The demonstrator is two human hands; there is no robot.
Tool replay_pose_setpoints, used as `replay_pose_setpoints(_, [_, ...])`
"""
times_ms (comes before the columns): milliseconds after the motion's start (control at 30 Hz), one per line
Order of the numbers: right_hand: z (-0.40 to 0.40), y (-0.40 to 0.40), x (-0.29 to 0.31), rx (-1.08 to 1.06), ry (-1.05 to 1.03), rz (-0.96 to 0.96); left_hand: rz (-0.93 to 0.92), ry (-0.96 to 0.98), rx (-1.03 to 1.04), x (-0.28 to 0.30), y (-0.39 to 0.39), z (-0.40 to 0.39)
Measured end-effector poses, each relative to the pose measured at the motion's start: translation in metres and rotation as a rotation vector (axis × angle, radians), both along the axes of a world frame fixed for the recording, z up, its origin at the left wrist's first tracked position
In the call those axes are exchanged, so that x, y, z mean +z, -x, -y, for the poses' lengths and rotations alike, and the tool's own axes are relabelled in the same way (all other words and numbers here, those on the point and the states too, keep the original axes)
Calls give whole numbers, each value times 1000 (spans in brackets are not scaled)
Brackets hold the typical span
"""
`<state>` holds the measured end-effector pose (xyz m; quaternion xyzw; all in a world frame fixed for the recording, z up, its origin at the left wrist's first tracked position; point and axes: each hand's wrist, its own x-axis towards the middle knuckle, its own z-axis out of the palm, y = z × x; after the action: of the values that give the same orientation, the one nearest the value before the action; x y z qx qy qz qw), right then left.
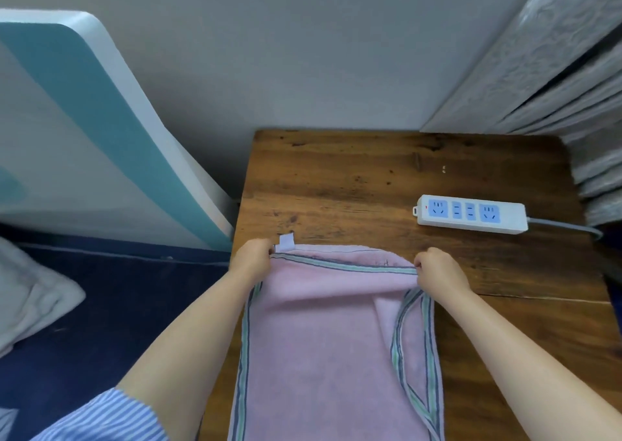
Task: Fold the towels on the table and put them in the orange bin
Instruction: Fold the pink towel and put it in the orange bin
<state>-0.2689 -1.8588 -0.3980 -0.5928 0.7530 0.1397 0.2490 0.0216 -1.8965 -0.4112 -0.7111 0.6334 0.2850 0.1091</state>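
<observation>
A pink towel (323, 346) with blue and green striped edges lies on the wooden table (387, 178), doubled over so its far edge runs between my hands. A white label sticks up at its far left corner. My left hand (253, 256) pinches that left corner. My right hand (437, 269) pinches the far right corner, where the striped hem curls under. No orange bin is in view.
A white power strip (471, 216) with blue sockets lies on the table's right side, its grey cable running off the right edge. A white and teal panel (101, 131) leans at the left. Patterned grey fabric (555, 70) hangs at the right. Dark blue floor lies left.
</observation>
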Motion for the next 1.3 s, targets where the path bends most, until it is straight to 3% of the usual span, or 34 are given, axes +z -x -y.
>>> replay_pose_setpoints(233, [-7, 11, -13, 10, 77, 94, -70, 39, 103, -23, -7, 5])
replay_pose_setpoints(467, [-7, 16, -3, 86, -57, 190, -297, -26, 64, -13, -6, 7])
replay_pose_setpoints(567, [-4, 17, 1, 34, -28, 217, -478, -103, 200, -5, 4, 10])
replay_pose_setpoints(700, [-6, 17, 7, -20, 13, 243, -584, -76, 333, -1, 14, 11])
replay_pose_setpoints(833, [-8, 16, 11, -30, 28, 264, -536, -75, 216, -4, 10, 5])
replay_pose_setpoints(933, [-6, 14, 11, -43, 46, 271, -477, -76, 265, -8, 8, 5])
replay_pose_setpoints(1167, [4, 13, 16, 12, -20, 240, -473, -379, 100, 5, 6, 16])
replay_pose_setpoints(1300, [5, 17, 28, 69, -100, 332, -425, -417, 41, 7, -4, 17])
